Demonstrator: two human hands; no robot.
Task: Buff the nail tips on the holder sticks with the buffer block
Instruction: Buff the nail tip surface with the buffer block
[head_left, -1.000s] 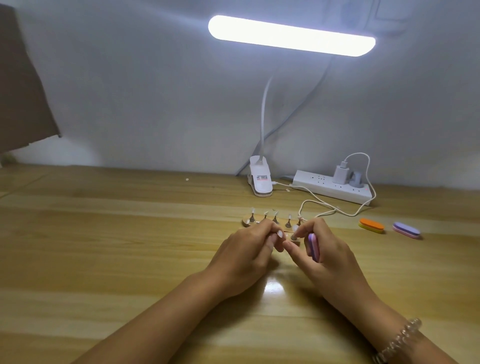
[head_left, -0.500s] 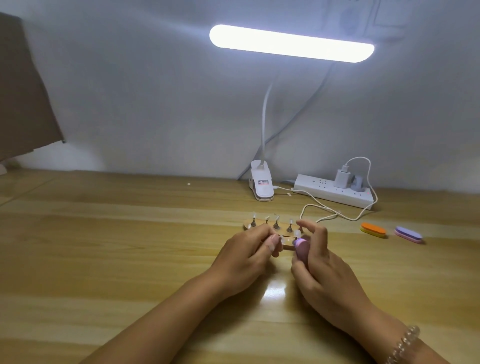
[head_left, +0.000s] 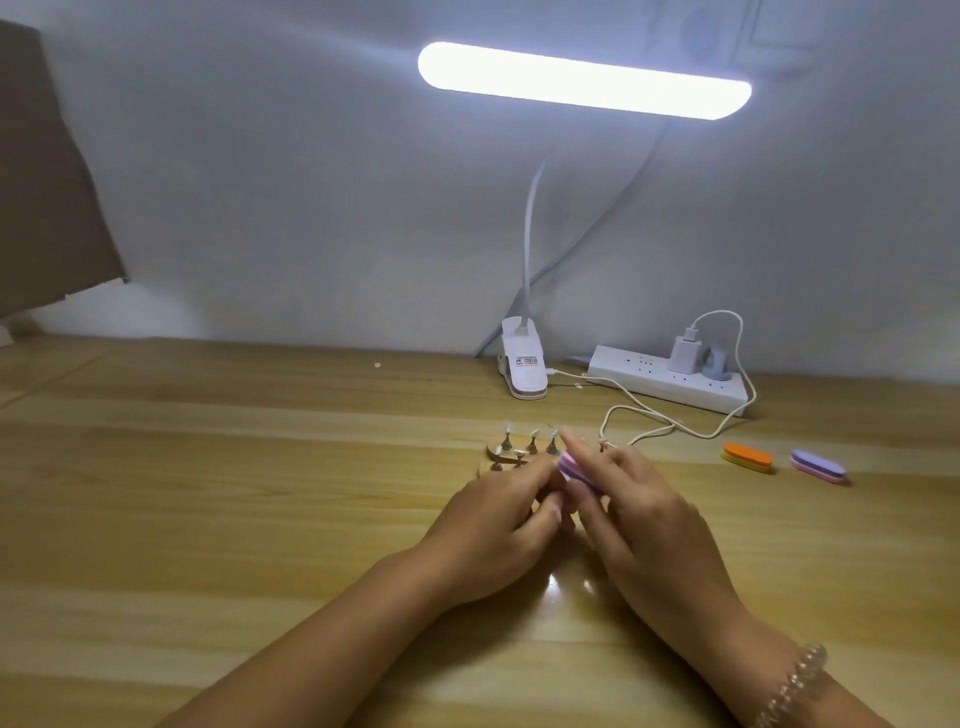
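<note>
Buffer block (head_left: 579, 474) now tilted flatter, pink-and-purple layers, right hand (head_left: 644, 514) gripping

Both forearms reach in from the near edge of the desk and meet near its middle. The left hand (head_left: 498, 525) is palm down, its fingers curled inward and the thumb tucked toward the right hand, pinching something too small to make out. The right hand (head_left: 639, 514) is just beside it, touching or nearly so, with the index finger stretched forward and the thumb and other fingers closed on a buffer (head_left: 576, 470). A bead bracelet (head_left: 795, 686) circles the right wrist.
</note>
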